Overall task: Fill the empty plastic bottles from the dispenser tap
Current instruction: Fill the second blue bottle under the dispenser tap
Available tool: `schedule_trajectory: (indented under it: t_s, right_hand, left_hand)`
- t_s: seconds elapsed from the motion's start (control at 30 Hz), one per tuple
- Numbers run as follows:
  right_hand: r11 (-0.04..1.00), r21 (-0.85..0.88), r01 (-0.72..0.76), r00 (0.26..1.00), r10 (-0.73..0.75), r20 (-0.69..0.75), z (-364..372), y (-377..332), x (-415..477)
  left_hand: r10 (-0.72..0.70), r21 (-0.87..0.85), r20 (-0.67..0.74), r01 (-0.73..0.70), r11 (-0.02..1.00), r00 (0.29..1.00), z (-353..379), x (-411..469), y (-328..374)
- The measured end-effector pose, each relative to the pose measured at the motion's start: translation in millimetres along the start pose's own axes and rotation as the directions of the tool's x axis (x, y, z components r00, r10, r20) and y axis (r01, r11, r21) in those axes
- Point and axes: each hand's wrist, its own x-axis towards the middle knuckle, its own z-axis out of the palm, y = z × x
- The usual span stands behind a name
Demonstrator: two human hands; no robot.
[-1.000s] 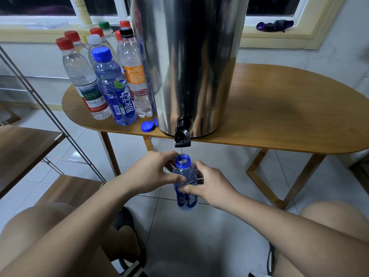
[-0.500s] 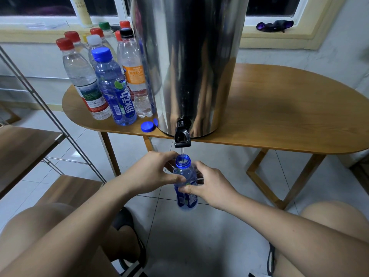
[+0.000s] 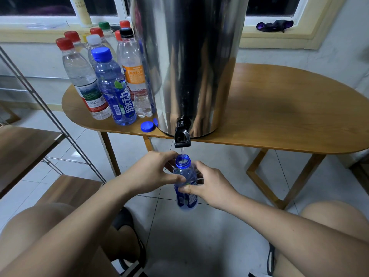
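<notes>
step: filling; stream from the tap [image 3: 182,136] drops into the open blue bottle [image 3: 186,198], held just under the spout, below the worktop [image 3: 279,108] edge
left hand [image 3: 153,172]: fingers wrapped round the bottle's shoulder
right hand [image 3: 209,184]: fingers gripping its middle
level: looks near the neck
next: likely shut the tap, then fit the loose blue cap [image 3: 147,126]

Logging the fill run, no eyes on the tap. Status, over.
Hands: left hand and right hand both grip the uncapped blue bottle. Its mouth sits under the tap, water running in. Nothing blocks it.
</notes>
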Motion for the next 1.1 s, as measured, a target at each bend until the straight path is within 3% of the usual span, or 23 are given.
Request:
schedule_trajectory:
  t_s: [1.1]
  right_hand:
    - [1.0,0.005,-0.002,1.0,0.002,0.004,0.8,0.7,-0.9]
  left_hand:
    - [-0.004,-0.003,-0.001,0.004,1.0,1.0,0.5,0.4,0.3]
